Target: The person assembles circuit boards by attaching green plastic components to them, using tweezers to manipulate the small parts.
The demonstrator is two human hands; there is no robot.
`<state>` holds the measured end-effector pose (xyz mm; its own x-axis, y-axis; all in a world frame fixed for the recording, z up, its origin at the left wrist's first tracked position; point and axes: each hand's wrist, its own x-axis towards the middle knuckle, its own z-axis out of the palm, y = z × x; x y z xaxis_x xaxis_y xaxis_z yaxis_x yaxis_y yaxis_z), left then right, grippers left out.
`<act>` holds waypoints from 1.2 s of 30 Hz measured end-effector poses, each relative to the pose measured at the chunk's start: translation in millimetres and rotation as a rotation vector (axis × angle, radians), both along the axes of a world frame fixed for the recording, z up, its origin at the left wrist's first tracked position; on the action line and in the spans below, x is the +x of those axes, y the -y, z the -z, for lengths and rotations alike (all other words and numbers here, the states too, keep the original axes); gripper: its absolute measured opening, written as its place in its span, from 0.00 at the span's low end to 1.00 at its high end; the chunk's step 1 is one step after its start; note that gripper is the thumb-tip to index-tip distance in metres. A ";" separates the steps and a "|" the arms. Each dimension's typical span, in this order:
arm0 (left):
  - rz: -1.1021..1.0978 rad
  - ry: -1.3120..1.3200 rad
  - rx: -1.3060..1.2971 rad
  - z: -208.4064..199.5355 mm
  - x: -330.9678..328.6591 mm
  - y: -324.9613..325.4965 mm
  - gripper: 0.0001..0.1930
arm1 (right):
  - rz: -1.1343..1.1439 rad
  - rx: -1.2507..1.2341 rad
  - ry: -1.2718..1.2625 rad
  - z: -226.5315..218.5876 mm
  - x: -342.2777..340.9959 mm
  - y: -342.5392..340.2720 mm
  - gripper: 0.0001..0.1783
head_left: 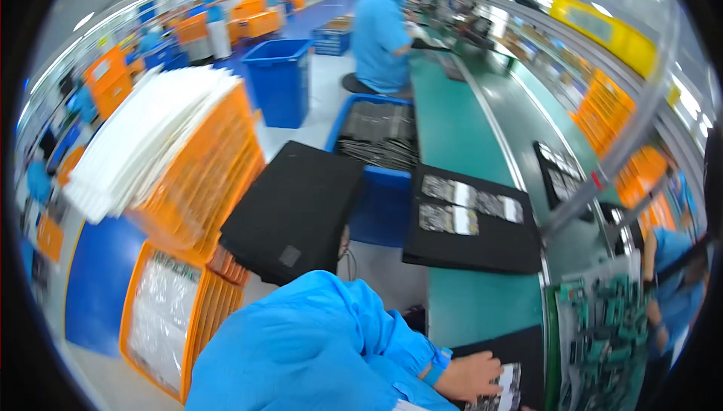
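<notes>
At the bottom, my left arm in a blue sleeve, with a blue band at the wrist, bends toward the green bench. My left hand (pixel 468 378) has its fingers bent over the edge of a small circuit board (pixel 506 390) with white patches, gripping it. This board lies on a black pad (pixel 527 347). Of my right hand, only a skin-coloured sliver shows at the lower edge beside the board; its fingers are hidden. Further along, a black foam sheet (pixel 482 249) bears several similar boards (pixel 448 219).
A black foam stack (pixel 294 200) stands left of the bench, near orange crates (pixel 199 328) and white sheets (pixel 151 132). Blue bins (pixel 279 83) stand beyond. A co-worker (pixel 380 34) sits along the bench. Green circuit boards (pixel 602 328) and a metal post (pixel 625 140) are at right.
</notes>
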<state>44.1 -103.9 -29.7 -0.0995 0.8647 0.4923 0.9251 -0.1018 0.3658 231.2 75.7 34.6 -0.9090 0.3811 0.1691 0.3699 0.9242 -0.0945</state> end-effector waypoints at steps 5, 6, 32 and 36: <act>0.141 0.068 0.094 -11.7 -14.8 2.9 0.36 | 0.029 -0.227 -0.290 9.6 26.9 -17.4 0.13; 0.220 0.081 0.078 -13.4 -14.3 0.3 0.36 | 0.131 -0.199 -0.314 -1.8 31.5 -11.1 0.13; 0.568 0.033 -0.285 -7.0 40.3 -42.8 0.33 | 0.899 -0.215 -0.480 39.9 123.3 -3.6 0.11; 0.557 0.040 -0.288 -7.3 42.6 -40.5 0.33 | 0.737 -0.265 -0.370 19.7 78.1 33.6 0.09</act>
<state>86.7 -63.4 -22.4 0.3904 0.8897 0.2368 0.7470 -0.4565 0.4834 309.3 42.1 14.9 -0.3184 0.9202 0.2275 0.7692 0.3911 -0.5053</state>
